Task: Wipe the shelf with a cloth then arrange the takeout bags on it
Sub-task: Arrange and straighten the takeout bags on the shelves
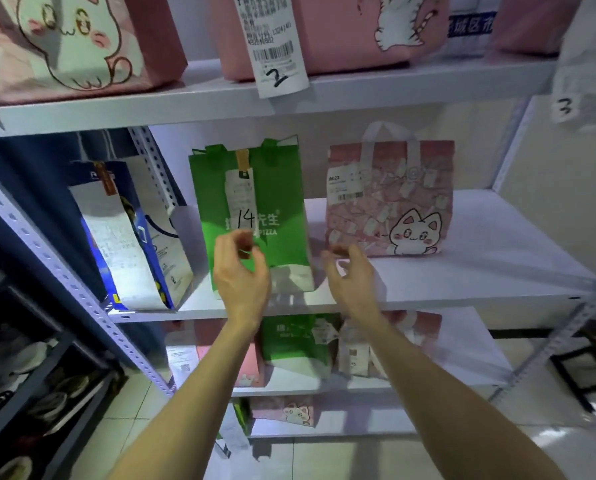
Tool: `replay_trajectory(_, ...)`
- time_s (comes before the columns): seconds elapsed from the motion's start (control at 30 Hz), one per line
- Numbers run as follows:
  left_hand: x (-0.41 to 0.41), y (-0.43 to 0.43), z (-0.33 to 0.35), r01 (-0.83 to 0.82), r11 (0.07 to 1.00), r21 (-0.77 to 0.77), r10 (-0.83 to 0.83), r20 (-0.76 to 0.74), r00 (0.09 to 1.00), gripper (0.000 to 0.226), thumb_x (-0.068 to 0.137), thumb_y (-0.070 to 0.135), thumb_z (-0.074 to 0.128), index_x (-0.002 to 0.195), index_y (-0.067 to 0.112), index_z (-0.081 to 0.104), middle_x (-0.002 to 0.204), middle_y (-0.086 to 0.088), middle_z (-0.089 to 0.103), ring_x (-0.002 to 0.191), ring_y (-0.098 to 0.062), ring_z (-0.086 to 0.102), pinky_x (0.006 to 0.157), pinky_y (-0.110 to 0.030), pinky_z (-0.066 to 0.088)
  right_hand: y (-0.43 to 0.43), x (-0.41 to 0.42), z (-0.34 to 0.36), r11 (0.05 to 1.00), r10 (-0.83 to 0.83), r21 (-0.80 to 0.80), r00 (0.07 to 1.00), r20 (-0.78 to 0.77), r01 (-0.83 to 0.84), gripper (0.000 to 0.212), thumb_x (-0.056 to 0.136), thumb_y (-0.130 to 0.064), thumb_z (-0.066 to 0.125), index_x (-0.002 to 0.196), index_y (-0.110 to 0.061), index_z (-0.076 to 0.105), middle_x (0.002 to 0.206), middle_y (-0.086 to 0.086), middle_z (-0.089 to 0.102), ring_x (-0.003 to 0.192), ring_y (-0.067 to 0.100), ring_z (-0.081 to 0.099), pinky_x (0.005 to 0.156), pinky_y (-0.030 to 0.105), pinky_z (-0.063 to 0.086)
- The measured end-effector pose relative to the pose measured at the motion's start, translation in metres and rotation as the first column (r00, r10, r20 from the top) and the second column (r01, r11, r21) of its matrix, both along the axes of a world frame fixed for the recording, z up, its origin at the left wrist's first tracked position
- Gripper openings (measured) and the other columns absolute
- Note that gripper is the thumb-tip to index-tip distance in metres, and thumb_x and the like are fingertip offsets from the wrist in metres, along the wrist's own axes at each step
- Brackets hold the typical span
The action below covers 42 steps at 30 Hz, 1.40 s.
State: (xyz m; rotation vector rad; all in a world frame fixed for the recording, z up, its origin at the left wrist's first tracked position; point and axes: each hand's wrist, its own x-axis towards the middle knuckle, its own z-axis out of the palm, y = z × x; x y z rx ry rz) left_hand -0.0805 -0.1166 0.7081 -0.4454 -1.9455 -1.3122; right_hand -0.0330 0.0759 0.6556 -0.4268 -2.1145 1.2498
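Two bare hands hover before a green non-woven takeout bag [282, 188] on the white middle shelf board [480, 258].
The bag stands upright between a white-and-blue bag [171, 258] and a pink fabric bag with a cartoon cat [390, 199]. It reads "PIZZA", and its clipped paper receipt [241, 195] carries a handwritten "14". The pink bag's label shows "18022". The left hand [241, 271] and right hand [353, 282] have loosely curled fingers, gripping nothing. Above, a hanging receipt [275, 46] is marked "2"; its small print is blurred.

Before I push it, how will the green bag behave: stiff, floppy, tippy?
The green bag stands upright unaided with flat sides, so probably fairly stiff. It is taller than wide, so a high push may tip it. Its clipped receipt hangs loose and will likely flap.
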Motion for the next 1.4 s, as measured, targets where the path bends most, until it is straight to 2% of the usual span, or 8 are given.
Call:
replay_trajectory(0.23, 0.022, 0.101, -0.004, 0.458, 0.848, -0.266, -0.385, 0.286, 0.878, 0.048, 0.103, 0.017, 0.065, 0.15, 0.015, 0.053, 0.143, -0.003, 0.06, 0.127, -0.018, 0.061, 0.114, -0.039, 0.052, 0.099, 0.034, 0.031, 0.856, -0.502, 0.007, 0.837, -0.218, 0.516, 0.026, 0.097, -0.029, 0.065, 0.117, -0.012, 0.059, 0.117, 0.005, 0.055, 0.105, 0.028, 0.059, 0.085, 0.049, 0.057)
replay_trajectory(0.4, -0.009, 0.149, 0.009, 0.402, 0.915, -0.03, -0.318, 0.559, 0.766, 0.081, 0.099, 0.028, 0.077, 0.165, 0.016, 0.031, 0.159, -0.007, 0.049, 0.139, -0.027, 0.058, 0.113, -0.051, 0.055, 0.155, 0.032, 0.047, 0.921, -0.384, -0.046, 0.922, 0.052, 0.386, 0.08, 0.094, -0.04, 0.076, 0.158, -0.014, 0.035, 0.153, 0.003, 0.047, 0.139, 0.024, 0.049, 0.108, 0.043, 0.05)
replay_trajectory(0.5, -0.035, 0.163, 0.016, 0.393, 0.916, 0.077, -0.34, 0.669, 0.661, 0.083, 0.096, 0.012, 0.075, 0.165, 0.015, 0.028, 0.15, -0.011, 0.061, 0.13, -0.03, 0.066, 0.105, -0.052, 0.06, 0.176, 0.024, 0.057, 0.957, -0.267, -0.067, 0.947, 0.178, 0.283, 0.07, 0.094, -0.043, 0.077, 0.151, -0.017, 0.046, 0.141, 0.003, 0.062, 0.129, 0.027, 0.061, 0.104, 0.043, 0.053)
replay_trajectory(0.63, -0.041, 0.164, 0.012, 0.328, 0.945, 0.02, -0.258, 0.664, 0.702, 0.054, 0.091, 0.008, 0.071, 0.14, 0.018, 0.052, 0.122, -0.001, 0.073, 0.112, -0.028, 0.073, 0.085, -0.037, 0.063, 0.183, 0.033, 0.053, 0.943, -0.321, -0.027, 0.931, 0.176, 0.331, 0.031, 0.097, -0.03, 0.067, 0.123, -0.016, 0.059, 0.118, 0.004, 0.069, 0.108, 0.031, 0.066, 0.09, 0.046, 0.056)
replay_trajectory(0.83, -0.01, 0.151, -0.001, 0.308, 0.95, -0.054, -0.219, 0.591, 0.777, 0.026, 0.104, 0.018, 0.062, 0.126, 0.022, 0.048, 0.107, 0.008, 0.068, 0.103, -0.029, 0.07, 0.084, -0.042, 0.058, 0.176, 0.071, 0.036, 0.955, -0.292, -0.018, 0.95, 0.108, 0.295, 0.011, 0.101, -0.026, 0.062, 0.108, -0.017, 0.062, 0.111, 0.005, 0.069, 0.1, 0.026, 0.067, 0.091, 0.048, 0.057)
replay_trajectory(1.0, 0.022, 0.14, 0.003, 0.328, 0.943, -0.058, -0.253, 0.518, 0.817, 0.018, 0.11, 0.016, 0.056, 0.125, 0.024, 0.052, 0.102, 0.024, 0.061, 0.09, -0.005, 0.064, 0.081, -0.033, 0.055, 0.165, 0.109, 0.039, 0.929, -0.367, -0.043, 0.93, 0.028, 0.368, 0.011, 0.105, -0.024, 0.06, 0.099, -0.015, 0.062, 0.109, 0.001, 0.065, 0.099, 0.022, 0.068, 0.09, 0.05, 0.059)
replay_trajectory(1.2, 0.08, 0.112, 0.004, 0.357, 0.933, -0.051, -0.299, 0.446, 0.844, 0.02, 0.111, 0.016, 0.054, 0.131, 0.015, 0.057, 0.12, 0.005, 0.07, 0.105, -0.017, 0.067, 0.089, -0.031, 0.056, 0.136, 0.17, 0.039, 0.909, -0.399, -0.12, 0.917, 0.03, 0.399, 0.014, 0.107, -0.029, 0.055, 0.095, -0.023, 0.054, 0.101, -0.004, 0.074, 0.088, 0.016, 0.075, 0.074, 0.048, 0.065)
replay_trajectory(1.4, 0.152, 0.054, -0.019, 0.333, 0.943, -0.019, -0.286, 0.467, 0.837, 0.028, 0.108, 0.012, 0.057, 0.135, 0.018, 0.061, 0.113, 0.01, 0.071, 0.095, -0.011, 0.067, 0.075, -0.019, 0.051, 0.083, 0.241, 0.024, 0.909, -0.409, -0.073, 0.911, 0.04, 0.411, 0.017, 0.107, -0.033, 0.059, 0.094, -0.024, 0.055, 0.087, -0.016, 0.07, 0.07, -0.013, 0.066, 0.052, 0.019, 0.056)
